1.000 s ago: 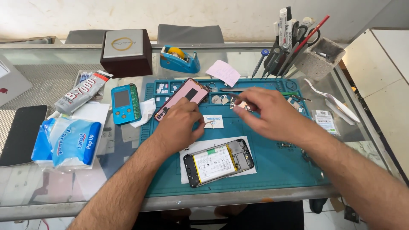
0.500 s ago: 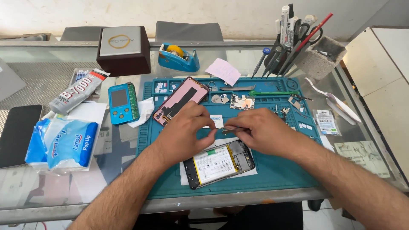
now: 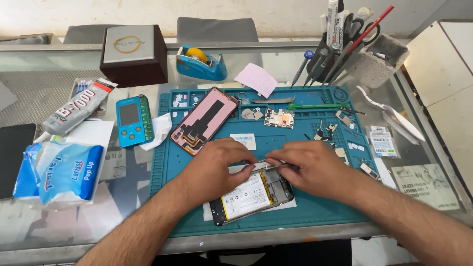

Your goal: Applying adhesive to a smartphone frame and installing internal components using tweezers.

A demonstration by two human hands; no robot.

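An opened phone (image 3: 249, 198), with its white-labelled battery showing, lies on a white sheet on the teal repair mat (image 3: 325, 207). My left hand (image 3: 214, 167) lies over the phone's upper left edge, fingers curled onto it. My right hand (image 3: 315, 167) pinches thin metal tweezers (image 3: 272, 166), whose tips point left at the phone's top edge, close to my left fingertips. Farther back on the mat lie a pink phone panel (image 3: 202, 120) and a small circuit board (image 3: 279, 118).
Small screws and parts are scattered on the mat's right side (image 3: 340, 135). A blue handheld tester (image 3: 132, 119), a glue tube (image 3: 79, 106), a wipes pack (image 3: 61, 172), a tape dispenser (image 3: 202, 63), a dark box (image 3: 134, 54) and a tool holder (image 3: 374, 64) stand on the glass table.
My right hand has drawn back from the parts at the mat's far side to the phone's top edge. My left hand has moved slightly nearer and onto the phone.
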